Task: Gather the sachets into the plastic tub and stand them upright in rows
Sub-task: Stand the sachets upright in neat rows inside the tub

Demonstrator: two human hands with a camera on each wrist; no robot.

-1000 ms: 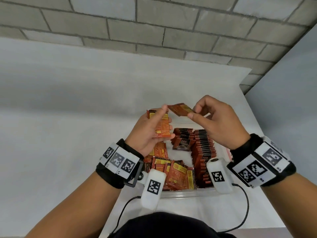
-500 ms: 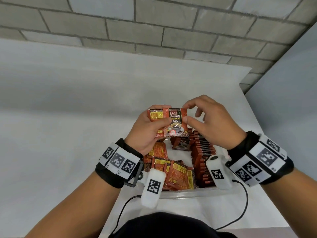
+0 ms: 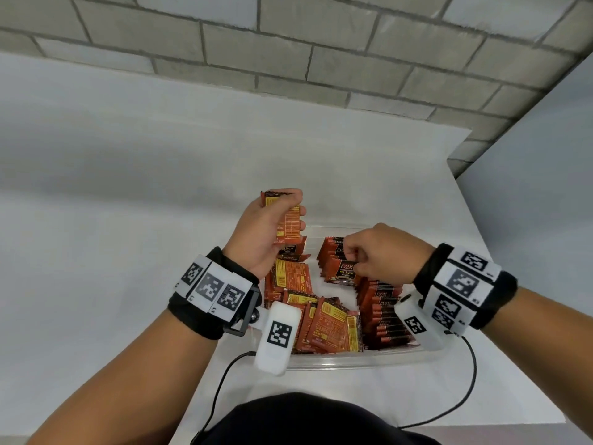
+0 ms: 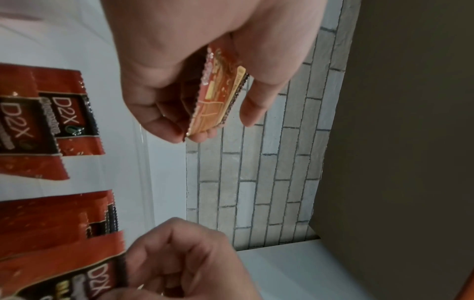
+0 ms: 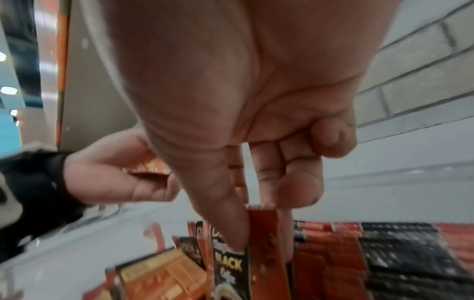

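Note:
A clear plastic tub (image 3: 353, 361) sits on the white table and holds red-orange coffee sachets. My left hand (image 3: 272, 226) is raised over the tub's far left and grips a small stack of sachets (image 3: 287, 220) (image 4: 218, 93) between thumb and fingers. My right hand (image 3: 369, 252) is low inside the tub and pinches one sachet (image 3: 341, 273) (image 5: 256, 253) by its top edge, front face showing, beside an upright row (image 3: 382, 313) along the right side. Loose sachets (image 3: 324, 322) lie flat in the tub's left and near part.
The white table (image 3: 128, 252) runs wide to the left and ends at a brick wall (image 3: 288, 53) behind. A grey partition (image 3: 545, 187) stands at the right. Cables (image 3: 465, 396) trail from the wrist cameras over the table's near edge.
My right hand took one sachet from the left hand's stack and dropped with it into the tub beside the upright row. The left hand stayed raised, still holding the stack.

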